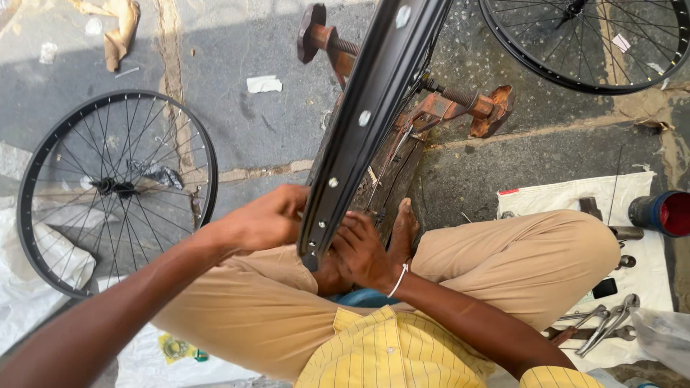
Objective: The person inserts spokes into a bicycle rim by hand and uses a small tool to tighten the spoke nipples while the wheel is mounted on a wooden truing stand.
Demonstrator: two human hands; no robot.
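A black bicycle wheel rim [374, 108] stands on edge in a rusty truing stand [460, 108] right in front of me, seen from its outer face with silver spoke nipples. My left hand [266, 219] grips the rim's left side near its bottom. Against the right side of the rim, low down, rests my right hand [363, 251], its fingers curled by the spokes; a white band circles that wrist. I sit cross-legged in tan trousers and a yellow striped shirt, one bare foot [404, 226] against the stand.
A spoked black wheel [115, 187] lies flat on the ground at left. Another wheel [589, 43] lies at top right. On a white cloth [568, 197] to the right are metal wrenches [604, 323], a dark phone [604, 288] and a blue-and-red can [665, 213].
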